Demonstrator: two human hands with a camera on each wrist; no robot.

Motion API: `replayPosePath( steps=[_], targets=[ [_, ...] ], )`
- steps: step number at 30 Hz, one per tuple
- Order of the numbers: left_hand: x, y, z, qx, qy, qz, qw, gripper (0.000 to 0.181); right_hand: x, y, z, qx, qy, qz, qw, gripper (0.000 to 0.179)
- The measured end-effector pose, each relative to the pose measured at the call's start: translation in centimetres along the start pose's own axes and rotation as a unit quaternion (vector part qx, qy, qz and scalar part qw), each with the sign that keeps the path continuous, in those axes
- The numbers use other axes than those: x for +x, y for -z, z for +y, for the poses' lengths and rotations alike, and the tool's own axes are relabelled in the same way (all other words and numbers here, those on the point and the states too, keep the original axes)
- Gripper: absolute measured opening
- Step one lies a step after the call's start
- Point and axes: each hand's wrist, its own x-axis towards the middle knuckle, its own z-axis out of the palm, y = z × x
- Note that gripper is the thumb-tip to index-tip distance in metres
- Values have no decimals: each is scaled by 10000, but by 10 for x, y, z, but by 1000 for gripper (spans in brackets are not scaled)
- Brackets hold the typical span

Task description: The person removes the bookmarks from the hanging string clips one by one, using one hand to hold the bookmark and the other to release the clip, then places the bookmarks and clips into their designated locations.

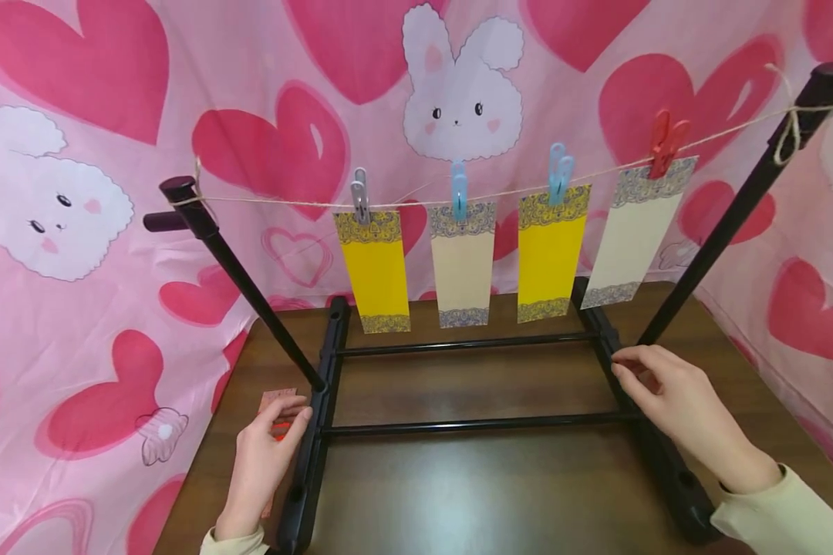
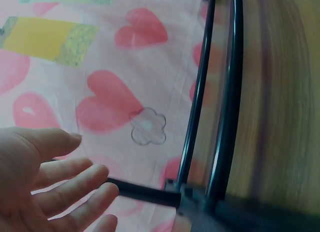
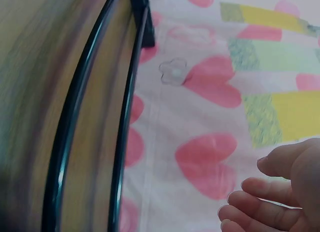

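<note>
My left hand (image 1: 262, 455) hovers with loosely bent fingers beside the left foot of a black rack (image 1: 329, 347), holding nothing. Beneath it lies a pinkish-red patterned strip (image 1: 278, 397), partly hidden by the hand, with something bright red (image 1: 281, 428) showing between thumb and fingers. At the right foot, my right hand (image 1: 680, 401) is likewise relaxed and holds nothing. Four paper strips hang from a string (image 1: 271, 202): a yellow one (image 1: 376, 277) under a grey clothespin (image 1: 360, 196), a cream one (image 1: 463, 266) and another yellow one (image 1: 551, 258) under blue clothespins, and a whitish one (image 1: 639, 231) under a red clothespin (image 1: 662, 146).
Slanted black posts (image 1: 250, 289) at each side carry the string's tied ends. Two thin crossbars (image 1: 479, 425) join the rack's feet low over the brown wooden table (image 1: 458, 493). Pink cloth (image 1: 250, 46) with hearts and rabbits stands behind and at both sides.
</note>
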Motion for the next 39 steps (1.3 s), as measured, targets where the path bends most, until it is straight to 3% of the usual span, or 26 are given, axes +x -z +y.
replayPosePath(
  steps=[9, 16, 29, 39],
  targets=[
    [-2, -14, 8, -595, 68, 18, 9982, 21, 4, -10, -19, 126, 244, 225, 9994, 33],
    [5, -20, 17, -785, -140, 27, 9968, 20, 12, -10, -31, 255, 405, 262, 9985, 33],
    [14, -34, 29, -847, -107, -108, 9963, 24, 32, -8, -54, 605, 672, 296, 9955, 34],
    [22, -39, 39, -923, -388, -46, 9950, 20, 43, -5, -66, 744, 871, 404, 9926, 36]
  ],
)
